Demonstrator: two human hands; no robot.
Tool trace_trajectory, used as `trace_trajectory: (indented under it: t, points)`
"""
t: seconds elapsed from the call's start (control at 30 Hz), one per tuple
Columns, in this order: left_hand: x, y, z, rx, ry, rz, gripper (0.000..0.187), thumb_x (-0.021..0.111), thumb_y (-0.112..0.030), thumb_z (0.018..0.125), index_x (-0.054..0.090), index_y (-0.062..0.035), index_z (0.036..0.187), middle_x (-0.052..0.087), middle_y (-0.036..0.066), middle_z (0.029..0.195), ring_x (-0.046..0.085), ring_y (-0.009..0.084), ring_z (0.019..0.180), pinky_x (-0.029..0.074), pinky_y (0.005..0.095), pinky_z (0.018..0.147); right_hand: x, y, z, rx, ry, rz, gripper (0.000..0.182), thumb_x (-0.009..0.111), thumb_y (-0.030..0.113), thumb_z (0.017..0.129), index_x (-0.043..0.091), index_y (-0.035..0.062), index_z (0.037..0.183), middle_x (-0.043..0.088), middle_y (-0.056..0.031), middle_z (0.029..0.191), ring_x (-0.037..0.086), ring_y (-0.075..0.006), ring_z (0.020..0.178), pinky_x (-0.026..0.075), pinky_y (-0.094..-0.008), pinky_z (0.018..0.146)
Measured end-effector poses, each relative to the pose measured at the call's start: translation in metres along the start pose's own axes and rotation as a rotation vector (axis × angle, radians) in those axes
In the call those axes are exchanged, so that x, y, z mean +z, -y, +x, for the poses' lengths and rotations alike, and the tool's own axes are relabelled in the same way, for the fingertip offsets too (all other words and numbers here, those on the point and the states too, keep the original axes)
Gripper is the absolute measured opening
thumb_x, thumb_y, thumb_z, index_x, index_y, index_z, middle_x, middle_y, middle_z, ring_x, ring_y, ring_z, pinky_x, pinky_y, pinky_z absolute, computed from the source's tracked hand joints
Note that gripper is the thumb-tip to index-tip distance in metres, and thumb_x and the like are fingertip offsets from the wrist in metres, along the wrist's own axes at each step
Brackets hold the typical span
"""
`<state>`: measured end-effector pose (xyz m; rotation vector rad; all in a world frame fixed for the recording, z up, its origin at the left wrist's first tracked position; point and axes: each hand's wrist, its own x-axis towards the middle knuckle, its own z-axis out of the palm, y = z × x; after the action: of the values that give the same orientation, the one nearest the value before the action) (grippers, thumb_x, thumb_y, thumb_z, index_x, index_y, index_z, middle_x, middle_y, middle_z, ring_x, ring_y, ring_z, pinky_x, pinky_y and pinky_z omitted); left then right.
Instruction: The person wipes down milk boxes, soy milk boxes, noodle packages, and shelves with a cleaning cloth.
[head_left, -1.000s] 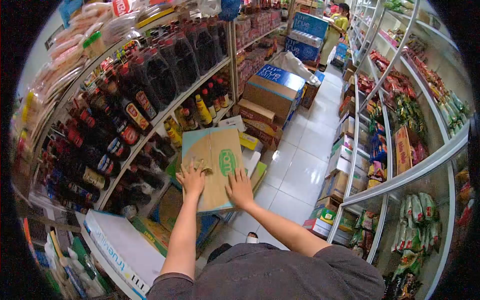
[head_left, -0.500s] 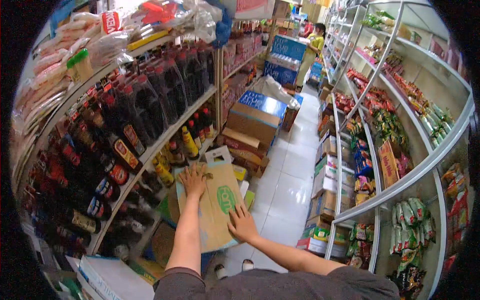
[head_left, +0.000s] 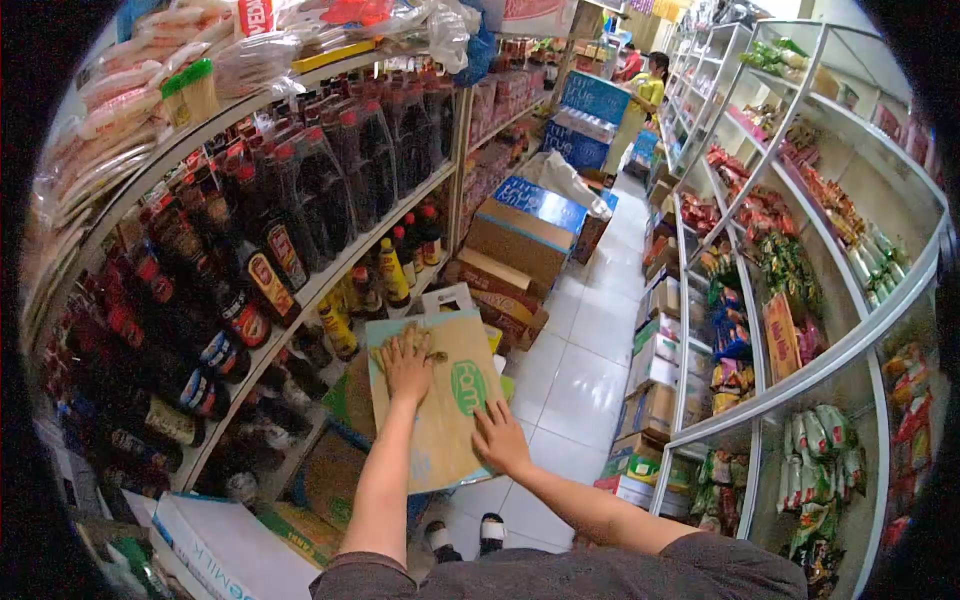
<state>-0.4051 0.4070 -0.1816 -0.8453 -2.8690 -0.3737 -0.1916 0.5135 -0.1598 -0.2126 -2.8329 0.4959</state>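
A flat brown cardboard box (head_left: pixel 435 440) with a green printed logo lies before me at the foot of the bottle shelves. My left hand (head_left: pixel 407 368) rests on its upper left part, fingers spread flat beside a torn or stained patch. Near the box's right edge, just below the logo, my right hand (head_left: pixel 500 438) lies with its fingers apart. Neither hand is wrapped around anything. The underside of the box is hidden.
Shelves of dark sauce bottles (head_left: pixel 265 285) curve along my left. Blue-topped cartons (head_left: pixel 520 230) stand farther up the tiled aisle (head_left: pixel 545 400). On my right is a metal-framed rack (head_left: pixel 800 400) of packets. A person in yellow (head_left: pixel 652 92) is in the distance.
The view has shifted, so the box and both hands appear slightly farther right. My hands stay on the box, and the left fingers now lie closer to the torn patch.
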Motion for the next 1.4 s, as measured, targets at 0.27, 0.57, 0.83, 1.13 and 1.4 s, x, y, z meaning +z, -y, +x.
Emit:
trace_trajectory:
  t: [0.27, 0.57, 0.83, 1.13, 1.4]
  points:
    - [-0.045, -0.056, -0.179, 0.037, 0.038, 0.024, 0.052, 0.051, -0.028, 0.080, 0.040, -0.0194, 0.130, 0.026, 0.008, 0.140, 0.022, 0.0358, 0.127, 0.014, 0.0557, 0.102, 0.012, -0.016, -0.001, 0.141, -0.156, 0.402, 0.040, 0.042, 0.016, 0.084, 0.042, -0.0010, 0.120, 0.036, -0.0223, 0.128, 0.032, -0.0388, 0.120, 0.028, -0.0417, 0.100]
    - [-0.042, -0.106, -0.182, 0.494, 0.264, -0.027, 0.050, 0.051, -0.036, 0.082, 0.037, -0.0354, 0.130, 0.025, 0.002, 0.140, 0.023, 0.0332, 0.128, 0.013, 0.0566, 0.102, 0.056, -0.060, -0.002, 0.844, -0.397, 1.627, 0.046, 0.032, 0.036, 0.093, 0.043, 0.0026, 0.123, 0.046, -0.0154, 0.123, 0.043, -0.0226, 0.114, 0.030, -0.0302, 0.097]
    - [0.002, -0.082, -0.036, 0.287, 0.190, 0.027, 0.051, 0.044, -0.032, 0.085, 0.030, -0.0341, 0.134, 0.023, 0.006, 0.142, 0.019, 0.0331, 0.131, 0.009, 0.0563, 0.104, -0.001, 0.003, 0.002, 0.312, -0.152, 0.265, 0.045, 0.041, 0.031, 0.088, 0.043, 0.0011, 0.121, 0.041, -0.0180, 0.127, 0.037, -0.0313, 0.119, 0.032, -0.0405, 0.096]
    - [0.036, -0.072, 0.083, 0.201, 0.074, -0.008, 0.052, 0.049, -0.032, 0.084, 0.032, -0.0324, 0.133, 0.023, 0.003, 0.142, 0.018, 0.0313, 0.131, 0.009, 0.0536, 0.105, 0.006, -0.002, 0.008, 0.198, -0.058, 0.015, 0.051, 0.048, 0.031, 0.084, 0.040, 0.0010, 0.124, 0.037, -0.0202, 0.130, 0.033, -0.0331, 0.122, 0.035, -0.0417, 0.095]
    - [0.033, -0.063, 0.046, 0.247, -0.063, -0.060, 0.045, 0.051, -0.030, 0.081, 0.044, -0.0254, 0.125, 0.031, 0.006, 0.136, 0.028, 0.0313, 0.125, 0.016, 0.0520, 0.103, -0.003, 0.003, 0.008, 0.174, -0.047, 0.057, 0.052, 0.050, 0.029, 0.081, 0.040, -0.0011, 0.123, 0.036, -0.0218, 0.129, 0.033, -0.0368, 0.121, 0.034, -0.0412, 0.096]
